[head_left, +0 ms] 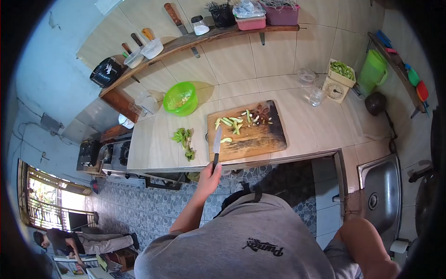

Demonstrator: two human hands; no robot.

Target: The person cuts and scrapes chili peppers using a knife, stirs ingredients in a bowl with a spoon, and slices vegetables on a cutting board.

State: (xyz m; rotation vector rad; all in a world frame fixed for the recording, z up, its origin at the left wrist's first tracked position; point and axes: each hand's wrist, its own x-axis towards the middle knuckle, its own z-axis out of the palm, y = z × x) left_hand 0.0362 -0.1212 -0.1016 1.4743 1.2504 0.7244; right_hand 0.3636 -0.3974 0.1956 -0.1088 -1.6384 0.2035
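One knife (217, 142) is sitting in my L hand (210, 180), fingers closing round the black handle at the front edge of the counter (297, 139); the blade is pointing away from me over the L part of the cutting board (258, 148), tip near the cut green pcs (227, 121). R arm (367, 237) is bending at lower R, but R hand is falling outside my view, so can't tell its state. Small dark red pcs (265, 111) are lying w/ pale bits toward the board's far R corner. Leafy greens (183, 137) are lying on the counter L of the board, green bowl (181, 98) is standing behind them w/ pale bits inside. Farther R, a glass (317, 96) is standing beside the scale (335, 91), which is holding a tray of chopped greens (342, 69). Bkgd, lower L: another person (69, 242).
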